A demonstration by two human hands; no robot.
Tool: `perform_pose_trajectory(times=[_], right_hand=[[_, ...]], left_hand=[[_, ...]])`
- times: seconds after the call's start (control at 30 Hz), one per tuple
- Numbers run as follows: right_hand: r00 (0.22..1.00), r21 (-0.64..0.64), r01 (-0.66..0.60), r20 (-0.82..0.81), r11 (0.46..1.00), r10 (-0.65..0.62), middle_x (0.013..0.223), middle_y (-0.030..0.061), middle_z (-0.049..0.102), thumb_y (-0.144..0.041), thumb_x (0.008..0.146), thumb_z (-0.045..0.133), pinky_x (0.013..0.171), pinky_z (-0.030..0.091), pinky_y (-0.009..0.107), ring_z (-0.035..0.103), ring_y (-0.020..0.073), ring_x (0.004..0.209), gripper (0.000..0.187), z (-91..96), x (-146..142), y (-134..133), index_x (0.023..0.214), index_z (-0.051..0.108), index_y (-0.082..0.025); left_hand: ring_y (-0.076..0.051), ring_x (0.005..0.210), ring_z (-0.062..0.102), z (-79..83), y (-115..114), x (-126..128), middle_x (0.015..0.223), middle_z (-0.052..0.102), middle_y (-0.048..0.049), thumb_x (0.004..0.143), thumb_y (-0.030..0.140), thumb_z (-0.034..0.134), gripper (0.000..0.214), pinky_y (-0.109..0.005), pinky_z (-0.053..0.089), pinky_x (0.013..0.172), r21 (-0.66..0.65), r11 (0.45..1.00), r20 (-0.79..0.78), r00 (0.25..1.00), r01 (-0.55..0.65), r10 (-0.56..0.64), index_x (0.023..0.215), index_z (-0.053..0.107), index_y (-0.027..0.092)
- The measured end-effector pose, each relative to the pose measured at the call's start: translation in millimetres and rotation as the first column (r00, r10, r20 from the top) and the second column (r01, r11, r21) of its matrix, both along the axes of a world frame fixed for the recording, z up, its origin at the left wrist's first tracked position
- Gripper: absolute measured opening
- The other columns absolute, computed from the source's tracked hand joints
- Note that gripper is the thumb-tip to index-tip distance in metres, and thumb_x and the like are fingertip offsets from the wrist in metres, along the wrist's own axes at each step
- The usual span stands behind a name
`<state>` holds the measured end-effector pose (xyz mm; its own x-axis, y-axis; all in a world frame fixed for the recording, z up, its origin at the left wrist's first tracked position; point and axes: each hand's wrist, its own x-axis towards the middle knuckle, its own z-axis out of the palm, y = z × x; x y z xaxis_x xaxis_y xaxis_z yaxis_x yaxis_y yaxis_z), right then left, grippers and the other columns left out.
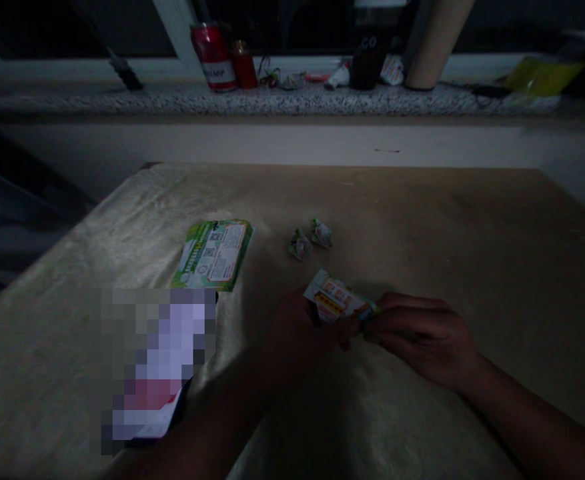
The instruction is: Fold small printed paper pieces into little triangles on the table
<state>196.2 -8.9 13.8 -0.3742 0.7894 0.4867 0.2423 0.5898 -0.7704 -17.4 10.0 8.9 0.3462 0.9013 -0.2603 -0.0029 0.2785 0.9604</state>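
A small printed card (335,299), white with orange and green print, is held between my two hands above the table. My left hand (305,333) grips it from the left and below, fingers closed, in deep shade. At the card's right end, my right hand (422,333) pinches the edge, thumb and fingers pressed together. Beyond the card, two small folded paper pieces (299,245) with similar print, one a crumpled-looking triangle (321,233), rest side by side. To the left lies a stack of green printed cards (215,257).
A lit phone (172,360), partly blurred out, lies at the near left. The table (472,233) has a pale cloth-like cover. On the speckled windowsill (147,103) stand a red can (215,57), an orange container (245,65), a dark cup (367,50) and a cardboard tube (437,47).
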Motion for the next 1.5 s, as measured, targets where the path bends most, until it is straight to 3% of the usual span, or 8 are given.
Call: perform_pose_trajectory(times=[0.37, 0.77, 0.87, 0.97, 1.07, 1.2, 1.33, 1.5], right_hand=[[0.993, -0.073, 0.013, -0.112, 0.997, -0.021, 0.081, 0.003, 0.079, -0.01, 0.086, 0.079, 0.062, 0.06, 0.025, 0.075, 0.016, 0.069, 0.014, 3.8, -2.5, 1.8, 0.091, 0.08, -0.023], [0.988, -0.166, 0.015, -0.151, 0.986, -0.041, 0.08, 0.0032, 0.079, -0.012, 0.086, 0.079, 0.065, 0.059, 0.023, 0.074, 0.0145, 0.071, 0.009, 0.5, -4.5, -0.8, 0.088, 0.079, -0.021], [0.967, -0.288, 0.078, -0.211, 0.954, -0.143, 0.078, 0.0025, 0.079, -0.014, 0.083, 0.082, 0.064, 0.059, 0.021, 0.074, 0.0137, 0.069, 0.008, -2.9, -9.2, -3.4, 0.085, 0.078, -0.021], [0.915, -0.43, 0.173, -0.262, 0.886, -0.306, 0.066, -0.0011, 0.071, -0.017, 0.078, 0.086, 0.051, 0.051, 0.017, 0.064, 0.0101, 0.055, 0.016, -3.9, -13.7, -5.8, 0.077, 0.07, -0.021], [0.875, -0.519, 0.152, -0.326, 0.841, -0.359, 0.058, -0.0053, 0.059, -0.021, 0.076, 0.088, 0.045, 0.043, 0.016, 0.053, 0.0078, 0.048, 0.029, -1.8, -17.0, -6.8, 0.07, 0.06, -0.021], [0.853, -0.546, 0.098, -0.384, 0.832, -0.353, 0.06, -0.0064, 0.056, -0.022, 0.076, 0.089, 0.048, 0.043, 0.017, 0.05, 0.0076, 0.051, 0.035, 1.0, -19.2, -7.1, 0.072, 0.054, -0.021], [0.857, -0.576, 0.013, -0.415, 0.817, -0.307, 0.066, -0.0057, 0.066, -0.025, 0.084, 0.083, 0.051, 0.045, 0.018, 0.054, 0.0085, 0.052, 0.03, -1.5, -19.5, -7.8, 0.089, 0.054, -0.025], [0.924, -0.55, 0.006, -0.316, 0.835, -0.214, 0.068, -0.004, 0.065, -0.024, 0.086, 0.082, 0.051, 0.045, 0.02, 0.057, 0.0111, 0.057, 0.021, -6.8, -17.0, -9.1, 0.094, 0.062, -0.024]], left_hand=[[-0.013, 0.057, 0.066, 5.6, 1.3, 3.3, 0.068, 0.074, -0.0017, 0.066, 0.029, 0.088, 0.02, -0.024, 0.055, 0.056, -0.064, 0.998, 0.073, 0.997, -0.012, 0.017, 0.069, 0.073, 0.016], [-0.015, 0.06, 0.068, 10.3, -3.0, 5.1, 0.07, 0.076, -0.0025, 0.065, 0.029, 0.085, 0.019, -0.024, 0.054, 0.056, -0.042, 0.996, -0.051, 0.996, -0.081, 0.079, 0.068, 0.071, 0.016], [-0.018, 0.065, 0.072, 10.2, -4.6, 5.1, 0.076, 0.078, -0.0042, 0.066, 0.029, 0.084, 0.019, -0.026, 0.058, 0.06, -0.031, 0.993, -0.035, 0.993, -0.111, 0.11, 0.072, 0.072, 0.016], [-0.021, 0.07, 0.075, 10.5, -7.1, 6.0, 0.08, 0.08, -0.0053, 0.064, 0.029, 0.086, 0.025, -0.029, 0.06, 0.062, -0.009, 0.986, -0.059, 0.985, -0.164, 0.163, 0.081, 0.073, 0.016], [-0.024, 0.074, 0.077, 11.4, -9.4, 8.0, 0.083, 0.081, -0.0062, 0.062, 0.03, 0.088, 0.03, -0.03, 0.062, 0.064, 0.005, 0.978, -0.074, 0.976, -0.207, 0.207, 0.084, 0.073, 0.016], [-0.024, 0.074, 0.078, 11.6, -9.8, 10.4, 0.082, 0.081, -0.0074, 0.064, 0.03, 0.086, 0.024, -0.03, 0.062, 0.063, 0.02, 0.983, -0.089, 0.979, -0.184, 0.185, 0.079, 0.074, 0.016], [-0.021, 0.071, 0.077, 10.2, -8.1, 9.9, 0.081, 0.081, -0.0062, 0.065, 0.027, 0.085, 0.02, -0.027, 0.061, 0.062, -0.004, 0.984, -0.052, 0.983, -0.178, 0.178, 0.08, 0.077, 0.016], [-0.017, 0.064, 0.073, 9.1, -6.5, 6.1, 0.076, 0.08, -0.005, 0.065, 0.027, 0.087, 0.019, -0.024, 0.057, 0.058, -0.033, 0.986, -0.009, 0.987, -0.162, 0.162, 0.078, 0.078, 0.016]])
